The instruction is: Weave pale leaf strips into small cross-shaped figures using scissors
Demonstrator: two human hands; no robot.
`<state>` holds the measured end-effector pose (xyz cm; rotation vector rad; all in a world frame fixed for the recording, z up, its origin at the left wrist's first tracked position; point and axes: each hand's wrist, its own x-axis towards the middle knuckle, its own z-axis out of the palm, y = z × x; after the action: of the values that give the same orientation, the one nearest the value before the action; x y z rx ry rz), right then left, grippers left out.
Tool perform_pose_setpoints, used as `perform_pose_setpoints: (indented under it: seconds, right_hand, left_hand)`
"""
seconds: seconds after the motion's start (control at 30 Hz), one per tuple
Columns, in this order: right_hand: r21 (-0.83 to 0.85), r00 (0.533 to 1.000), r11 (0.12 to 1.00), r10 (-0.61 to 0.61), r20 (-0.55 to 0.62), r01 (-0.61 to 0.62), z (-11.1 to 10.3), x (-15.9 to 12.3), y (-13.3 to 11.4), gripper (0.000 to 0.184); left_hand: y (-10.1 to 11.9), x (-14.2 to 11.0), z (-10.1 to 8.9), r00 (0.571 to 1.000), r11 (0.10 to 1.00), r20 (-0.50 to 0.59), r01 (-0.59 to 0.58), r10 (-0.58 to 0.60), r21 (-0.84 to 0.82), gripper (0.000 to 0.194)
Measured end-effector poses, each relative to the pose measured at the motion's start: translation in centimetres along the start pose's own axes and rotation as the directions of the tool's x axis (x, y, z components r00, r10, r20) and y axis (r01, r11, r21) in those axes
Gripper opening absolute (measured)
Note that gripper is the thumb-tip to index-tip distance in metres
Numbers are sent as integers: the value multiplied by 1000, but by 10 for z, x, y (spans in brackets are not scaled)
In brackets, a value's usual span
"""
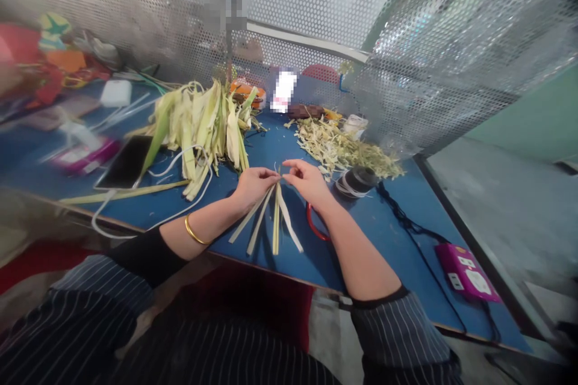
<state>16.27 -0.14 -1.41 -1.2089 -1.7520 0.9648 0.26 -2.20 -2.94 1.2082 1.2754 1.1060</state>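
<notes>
Above the front of the blue table, my left hand (256, 186) pinches the gathered top ends of several narrow, pale leaf strips (276, 225). Their free ends fan out downward toward the table's front edge. My right hand (307, 180) faces it at the same gathered point, its fingers curled, the index finger raised. Whatever its fingertips hold is too small to make out. A thin, pale thread-like end (275, 166) sticks up between the hands. Under my right wrist lies a red looped handle (316, 224), partly hidden by the arm. Right of that hand stands a dark spool (354, 182) with white thread around it.
A heap of long pale-green leaves (203, 123) lies at back left, with shredded scraps (334, 144) at back right. A dark phone (125, 162) with white cable (130, 233) is at left. A purple power strip (467, 272) sits at right. Perforated mesh (316, 6) rises behind.
</notes>
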Motion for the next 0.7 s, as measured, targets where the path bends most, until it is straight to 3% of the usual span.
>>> perform_pose_setpoints:
  seconds: [0.1, 0.2, 0.33, 0.43, 0.53, 0.7]
  right_hand:
    - [-398, 989, 906, -135, 51, 145, 3, -2, 3, 13]
    - [-519, 980, 832, -186, 73, 197, 4, -5, 1, 11]
    - [-478, 983, 865, -183, -15, 154, 2, -3, 1, 9]
    - [-326, 994, 939, -104, 43, 112, 5, 0, 3, 9]
    - [-258, 991, 963, -54, 120, 84, 9, 0, 6, 11]
    - [-306, 985, 944, -81, 155, 126, 9, 0, 9, 11]
  left_hand:
    - [-1, -4, -8, 997, 993, -35, -68, 72, 96, 17]
    - [-3, -3, -12, 984, 950, -31, -163, 177, 265, 17]
    - [-4, 1, -14, 976, 892, 0, -200, 219, 406, 17]
    - [-3, 5, -15, 973, 861, 25, -214, 229, 461, 14]
    - [-3, 8, -17, 972, 868, 32, -221, 231, 445, 12]
    - [-7, 15, -21, 987, 926, -12, -146, 161, 347, 13]
